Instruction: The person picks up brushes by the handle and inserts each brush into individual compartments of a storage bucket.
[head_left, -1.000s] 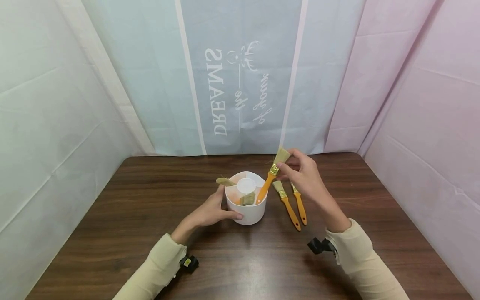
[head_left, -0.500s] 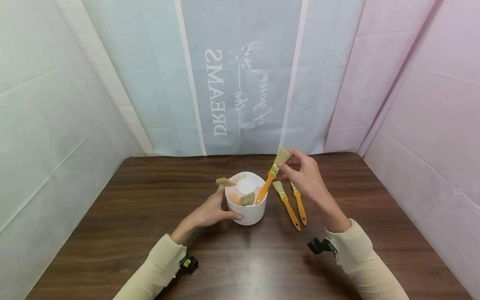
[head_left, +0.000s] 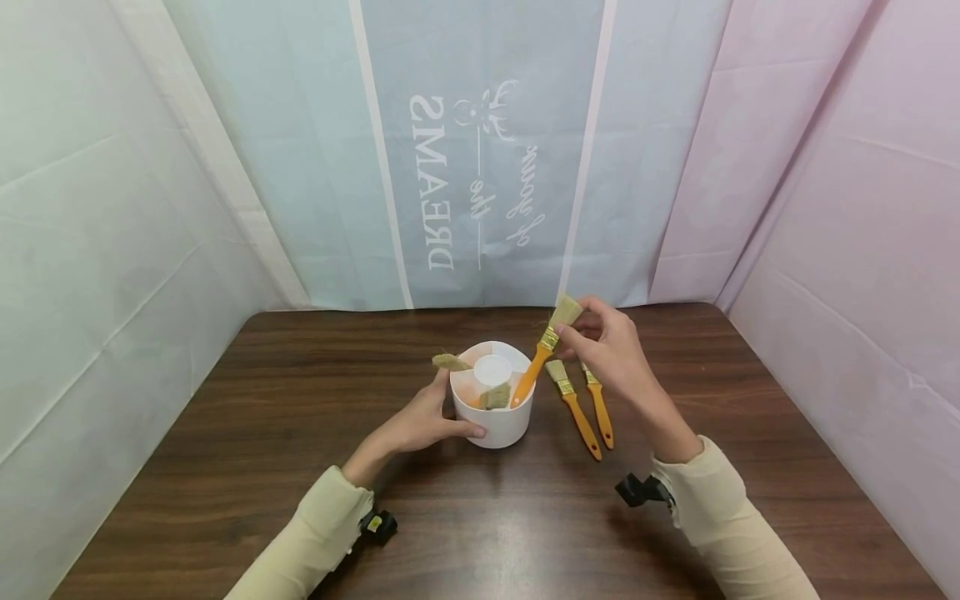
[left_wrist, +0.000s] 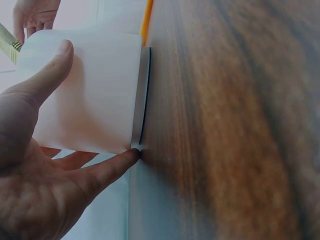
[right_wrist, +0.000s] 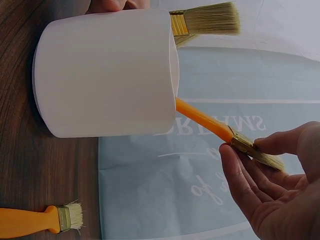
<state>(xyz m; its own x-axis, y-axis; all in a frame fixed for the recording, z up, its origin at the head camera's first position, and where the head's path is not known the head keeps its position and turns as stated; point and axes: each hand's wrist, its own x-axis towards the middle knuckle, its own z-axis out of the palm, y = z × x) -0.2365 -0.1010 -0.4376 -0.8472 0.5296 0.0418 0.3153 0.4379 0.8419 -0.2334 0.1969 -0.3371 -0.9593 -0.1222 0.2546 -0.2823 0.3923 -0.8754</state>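
A white divided holder [head_left: 504, 429] stands on the table, a round hub in its middle. My left hand [head_left: 416, 421] grips its left side, thumb across the near wall and fingers behind. My right hand [head_left: 611, 350] pinches a paintbrush [head_left: 542, 350] by its gold ferrule, bristles up. The orange handle slants down past the holder's right rim, its end inside. One paintbrush [head_left: 495, 397] stands in the front compartment and another paintbrush [head_left: 452, 362] leans out at the left; their handles are mostly hidden. In the right wrist view, thumb and fingers [right_wrist: 280, 142] meet on the ferrule.
Two loose paintbrushes, a nearer paintbrush [head_left: 576, 412] and a paintbrush partly under my right hand [head_left: 600, 412], lie right of the holder on the brown wooden table [head_left: 300, 433]. A printed cloth [head_left: 480, 167] hangs behind the table, with pale cloth walls at both sides.
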